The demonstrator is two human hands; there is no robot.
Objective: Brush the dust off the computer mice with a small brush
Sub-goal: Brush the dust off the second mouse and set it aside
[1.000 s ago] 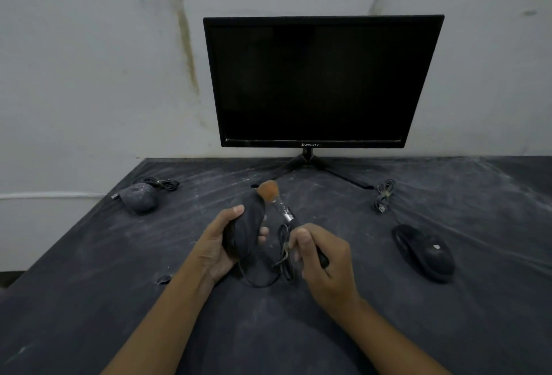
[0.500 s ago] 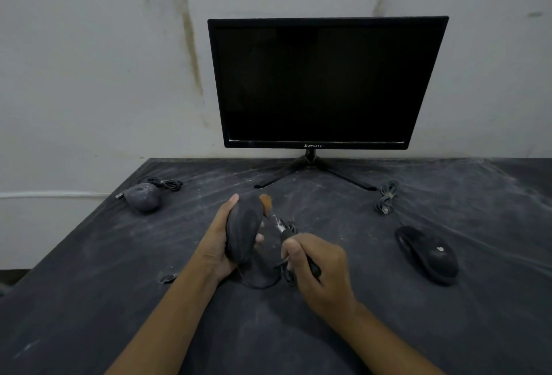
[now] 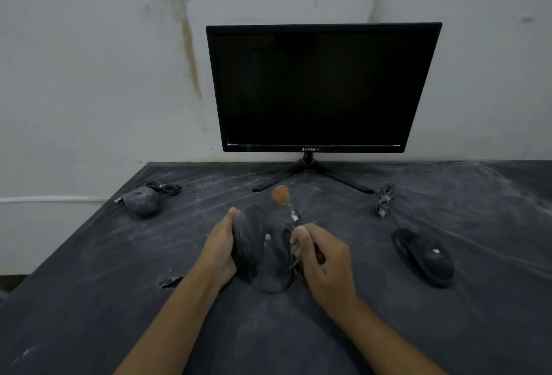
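A dark mouse (image 3: 254, 238) is gripped in the left hand (image 3: 219, 244) and held tilted, its far end raised. The thumb is laid along its left flank and fingertips are curled round its right side. A small brush (image 3: 294, 215) is pinched by its black handle in the right hand (image 3: 327, 258), with thumb and fingers closed round it. The orange bristles (image 3: 280, 194) are blurred just past the far end of the held mouse, and whether they touch it cannot be told. A bunched cable (image 3: 294, 267) is seen between the two hands.

Both hands are held above the middle of a dark, dust-streaked table (image 3: 119, 300). Well apart to the left, a dust-covered mouse (image 3: 141, 202) lies near the table's edge, with its coiled lead (image 3: 162, 188) just behind it. To the right lies a black mouse (image 3: 422, 256), with its bundled lead (image 3: 383, 200) placed beyond it. At the back, a monitor (image 3: 319, 87) with a dark screen is stood on thin splayed legs before a stained pale wall (image 3: 89, 75).
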